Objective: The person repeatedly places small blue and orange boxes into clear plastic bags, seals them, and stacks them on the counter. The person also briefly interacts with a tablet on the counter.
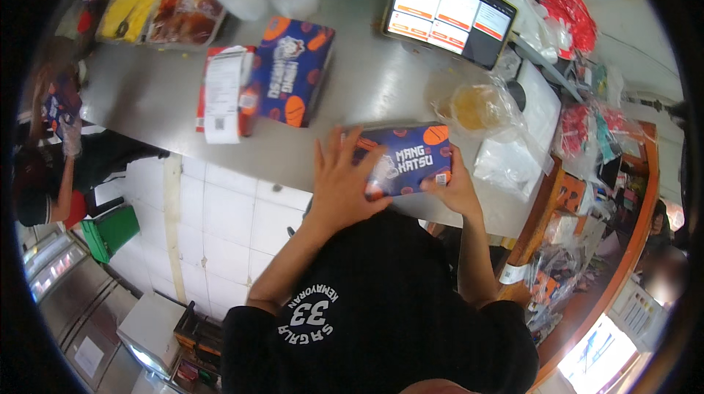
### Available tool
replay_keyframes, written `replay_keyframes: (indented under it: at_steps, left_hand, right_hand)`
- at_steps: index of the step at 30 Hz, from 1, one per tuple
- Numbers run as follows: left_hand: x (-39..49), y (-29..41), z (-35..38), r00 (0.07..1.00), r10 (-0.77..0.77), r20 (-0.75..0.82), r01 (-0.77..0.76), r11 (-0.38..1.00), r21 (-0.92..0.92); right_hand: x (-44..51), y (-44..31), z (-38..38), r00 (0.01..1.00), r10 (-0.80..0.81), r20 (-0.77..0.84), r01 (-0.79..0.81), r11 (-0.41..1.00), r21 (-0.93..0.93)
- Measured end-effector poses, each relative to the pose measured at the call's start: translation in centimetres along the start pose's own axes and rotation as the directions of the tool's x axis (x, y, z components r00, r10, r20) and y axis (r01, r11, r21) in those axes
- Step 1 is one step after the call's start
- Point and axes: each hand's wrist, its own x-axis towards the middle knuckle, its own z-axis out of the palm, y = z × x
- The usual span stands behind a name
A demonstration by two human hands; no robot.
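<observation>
Both my hands are on a blue and orange printed cardboard food box at the near edge of the steel worktop. My left hand lies with spread fingers over the box's left end. My right hand grips its right end, with the thumb on the lid and the fingers behind the side. A second blue box lies farther back to the left. Beside it a printed paper slip rests on a red box. A clear plastic bag with a yellowish-brown content sits right of my box.
A lit tablet stands at the back. White plastic sheets or bags lie at the right. Trays of yellow food and reddish food stand back left. A co-worker's gloved hand holds another box at far left.
</observation>
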Motion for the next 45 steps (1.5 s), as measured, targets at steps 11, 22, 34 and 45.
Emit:
replay_keyframes:
  at_steps: [11, 22, 34, 45]
  left_hand:
    - [8.9, 1.1, -5.7, 0.722, 0.167, 0.672, 0.012, 0.967, -0.254]
    - [4.5, 0.6, -5.5, 0.9, -0.021, -0.435, -0.158, 0.914, -0.373]
    - [5.1, -3.4, 1.6, 0.816, -0.101, -0.569, -0.118, 0.935, -0.336]
    - [-1.1, -6.3, -1.4, 0.871, 0.488, 0.058, -0.491, 0.87, 0.044]
  right_hand:
    - [-0.5, 2.1, 2.0, 0.946, -0.195, -0.26, 0.166, 0.977, -0.132]
    - [2.8, -7.6, 0.9, 0.73, -0.498, -0.468, 0.287, 0.845, -0.45]
    - [1.7, -8.7, -4.2, 0.885, -0.431, -0.178, 0.349, 0.865, -0.359]
    - [-2.1, -0.9, -4.2, 0.832, -0.523, 0.184, 0.5, 0.565, -0.657]
